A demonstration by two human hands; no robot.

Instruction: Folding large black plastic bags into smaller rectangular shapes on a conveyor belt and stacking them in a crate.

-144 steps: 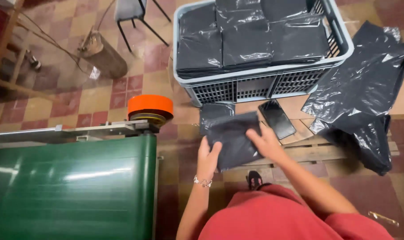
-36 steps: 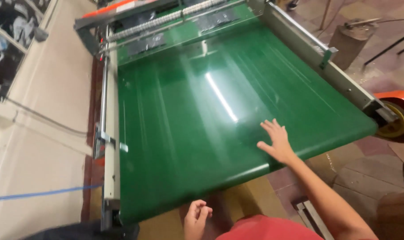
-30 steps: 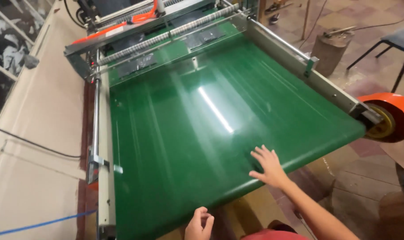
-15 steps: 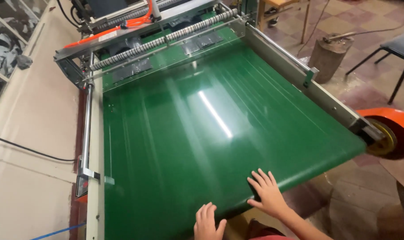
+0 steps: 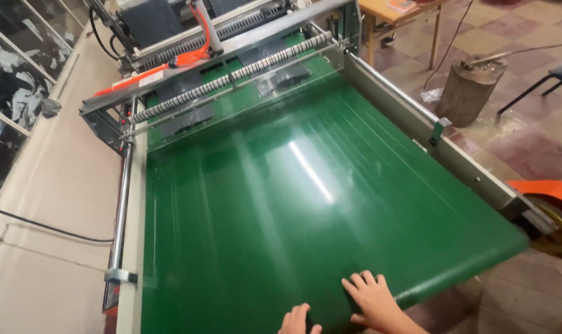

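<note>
- At the near edge of the green conveyor belt (image 5: 305,204), both hands are down flat on the belt surface, pretty much side by side.
- Right hand (image 5: 373,300) sits palm-down with the fingers spread and loose, tips pointing up the belt toward the machine. It's holding nothing, just resting on the green.
- Left hand (image 5: 298,320) is only half in shot at the bottom edge; the fingers look bent a bit, but I can't tell for sure, and I see nothing in it.
- The belt's long axis runs straight away from the fingers, from the near edge up to the ribbed roller (image 5: 231,77) across the far end. No bag or sheet is lying anywhere on it.
- The right hand is a touch further up the belt than the left, and closer to the near right corner, where the orange wheel (image 5: 550,207) sticks out past the metal side rail (image 5: 429,133).
- Off to the right on the tiled floor there's a wooden stump (image 5: 472,89), well apart from both hands.
</note>
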